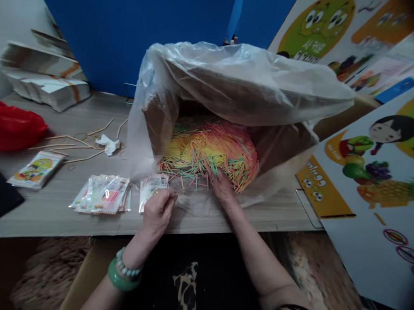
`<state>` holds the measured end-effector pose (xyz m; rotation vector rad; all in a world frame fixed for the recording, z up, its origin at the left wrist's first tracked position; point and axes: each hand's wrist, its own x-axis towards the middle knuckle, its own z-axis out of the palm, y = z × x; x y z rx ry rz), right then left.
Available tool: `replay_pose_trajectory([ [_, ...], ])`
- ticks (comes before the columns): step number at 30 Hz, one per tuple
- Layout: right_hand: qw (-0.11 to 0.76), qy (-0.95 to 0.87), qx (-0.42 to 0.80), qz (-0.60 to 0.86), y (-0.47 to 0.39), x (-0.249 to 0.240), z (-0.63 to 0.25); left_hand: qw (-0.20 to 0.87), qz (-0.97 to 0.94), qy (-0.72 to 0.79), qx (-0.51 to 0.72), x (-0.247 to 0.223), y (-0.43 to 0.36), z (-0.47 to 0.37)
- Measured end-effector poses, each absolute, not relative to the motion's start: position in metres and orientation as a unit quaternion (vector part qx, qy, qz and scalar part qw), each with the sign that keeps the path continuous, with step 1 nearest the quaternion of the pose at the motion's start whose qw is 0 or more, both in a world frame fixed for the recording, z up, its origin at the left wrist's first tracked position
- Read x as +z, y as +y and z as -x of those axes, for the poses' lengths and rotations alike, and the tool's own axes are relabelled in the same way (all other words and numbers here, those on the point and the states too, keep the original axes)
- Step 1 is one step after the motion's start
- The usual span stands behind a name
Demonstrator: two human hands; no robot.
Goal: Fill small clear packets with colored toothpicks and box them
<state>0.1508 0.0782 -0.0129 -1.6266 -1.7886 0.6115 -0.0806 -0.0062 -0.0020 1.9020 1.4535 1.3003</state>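
While the left hand (pixel 158 210) is curled into a loose fist near the table's front edge, the right hand (pixel 222 186) reaches in at the near side of a heap of thin, short sticks in pink, yellow, green and orange (pixel 207 150). Right fingers drawn close together, fingertips among the sticks; cannot tell whether any are gripped. Cannot tell either whether the left fist encloses something.

Heap lies inside an open brown cardboard box (pixel 280 147), its rim draped with a cloudy, translucent plastic liner (pixel 205 62). A few sticks are strewn loosely on the plastic, between the two hands.

Just beside the left hand, partly behind it: small clear printed packets (pixel 152 185). Further left, a fanned pile of similar clear flat packets with pink contents (pixel 102 193), on the pale wood-grain table (pixel 137 227). Beyond that pile, a crumpled white tissue (pixel 108 144) by bent tan strips (pixel 83 158). Left wrist: smooth green bangle (pixel 122 278), pale beaded bracelet (pixel 126 265).
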Motion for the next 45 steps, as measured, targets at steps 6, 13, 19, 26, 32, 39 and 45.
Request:
replay_pose_trajectory([
  [6, 0.375, -0.676, 0.327, 0.544, 0.056, -0.014, -0.154, 0.418, -0.602, 0.478, 0.483, 0.031, 0.013, 0.042],
  [13, 0.35, -0.665, 0.376, 0.542, 0.048, -0.039, -0.137, 0.475, -0.638, 0.435, 0.423, 0.019, 0.041, -0.017],
  [19, 0.409, -0.631, 0.402, 0.522, 0.047, -0.032, -0.143, 0.521, -0.485, 0.443, 0.545, 0.024, 0.039, 0.001],
  [26, 0.469, -0.59, 0.416, 0.508, 0.048, -0.029, -0.152, 0.627, -0.316, 0.458, 0.546, 0.024, 0.034, 0.028],
  [32, 0.434, -0.623, 0.396, 0.516, 0.044, -0.027, -0.153, 0.682, -0.279, 0.456, 0.499, 0.017, 0.021, 0.02],
  [39, 0.43, -0.625, 0.372, 0.534, 0.042, -0.015, -0.153, 0.678, -0.335, 0.458, 0.467, 0.017, 0.027, 0.025],
  [45, 0.529, -0.527, 0.419, 0.517, 0.047, 0.016, -0.151, 0.616, -0.407, 0.508, 0.443, 0.01, 0.029, 0.029],
])
